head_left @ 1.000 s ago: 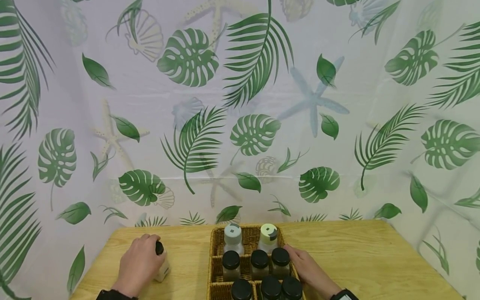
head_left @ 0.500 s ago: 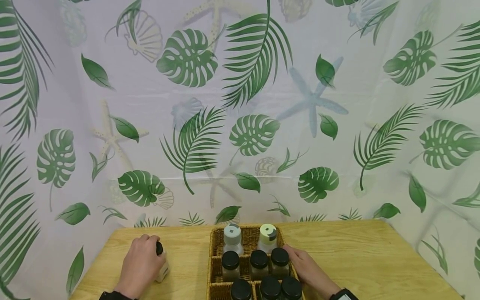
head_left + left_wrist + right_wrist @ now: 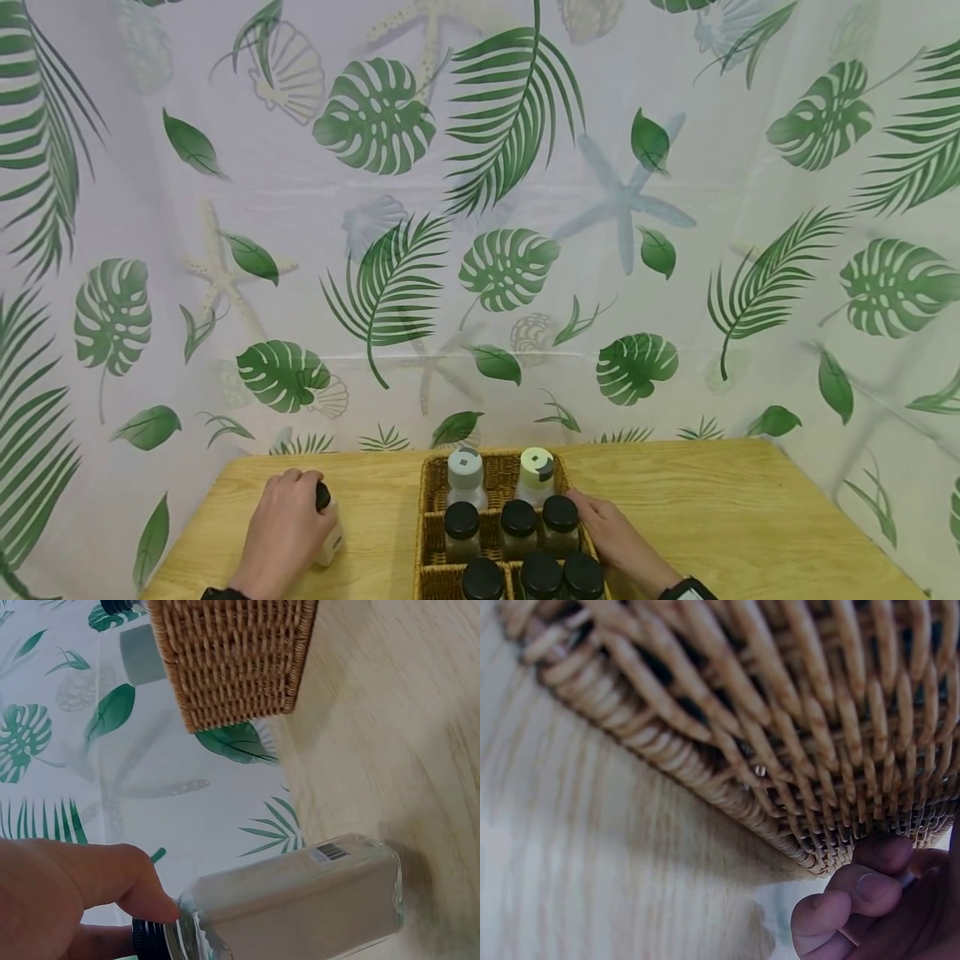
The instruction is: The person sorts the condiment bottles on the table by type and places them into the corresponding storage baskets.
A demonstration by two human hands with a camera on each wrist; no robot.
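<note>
On the left of the table, my left hand (image 3: 281, 529) pinches the black cap of a square glass spice jar (image 3: 330, 542). The left wrist view shows the thumb and a finger at the cap; the jar (image 3: 300, 896) has pale contents and a small barcode label. Its base is at or close to the tabletop; I cannot tell whether it touches. My right hand (image 3: 618, 537) holds the right side of a wicker basket (image 3: 422, 533) near its far corner. In the right wrist view its curled fingers (image 3: 870, 889) lie against the woven wall (image 3: 780, 712).
Several black-lidded jars (image 3: 462, 521) stand in the basket's near and middle compartments. Two shakers, one with a pale grey lid (image 3: 465, 462) and one with a yellowish lid (image 3: 537, 467), stand at the back. A leaf-patterned cloth (image 3: 480, 250) hangs behind the wooden table (image 3: 720, 500).
My left hand and the jar have shifted very slightly to the right. The right hand and the basket stay in place.
</note>
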